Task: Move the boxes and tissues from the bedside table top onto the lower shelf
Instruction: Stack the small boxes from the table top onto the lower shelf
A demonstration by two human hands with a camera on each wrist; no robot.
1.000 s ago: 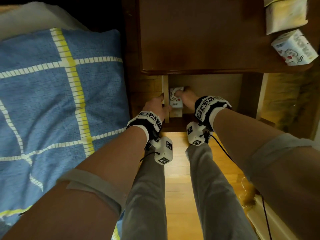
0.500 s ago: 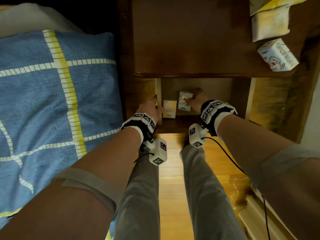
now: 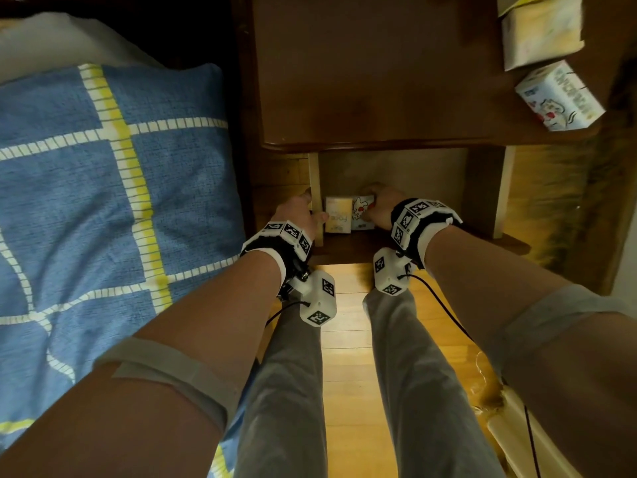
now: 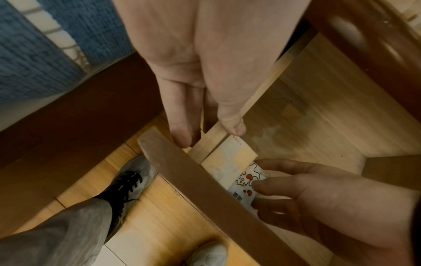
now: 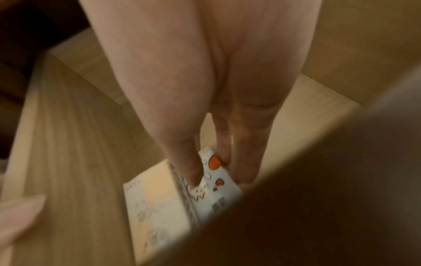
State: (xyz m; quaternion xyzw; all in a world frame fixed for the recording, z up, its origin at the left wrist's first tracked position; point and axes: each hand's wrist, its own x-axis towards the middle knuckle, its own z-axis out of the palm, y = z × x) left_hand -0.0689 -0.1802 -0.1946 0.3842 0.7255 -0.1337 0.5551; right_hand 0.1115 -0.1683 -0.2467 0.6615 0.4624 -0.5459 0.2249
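On the lower shelf (image 3: 344,251) a pale yellow box (image 3: 339,219) stands against the left side panel (image 3: 314,188). Right beside it is a white cartoon-printed box (image 3: 360,212), which my right hand (image 3: 371,205) pinches between thumb and fingers. The right wrist view shows that hand (image 5: 218,171) on the white box (image 5: 216,181), touching the yellow box (image 5: 154,198). My left hand (image 3: 312,215) holds the panel's front edge, thumb (image 4: 232,124) inside and fingers (image 4: 182,133) outside. A second white cartoon box (image 3: 558,98) and tissue packs (image 3: 541,32) lie on the table top (image 3: 362,81).
A bed with a blue and yellow checked cover (image 3: 103,184) lies close on the left. The shelf's front rail (image 4: 205,183) crosses in front of the boxes. My legs and shoes (image 4: 129,178) stand on the wooden floor (image 3: 344,374) below the shelf.
My right hand has carried the white cartoon box from in front of the yellow box to its right side and lowered it. The left hand has stayed on the panel edge.
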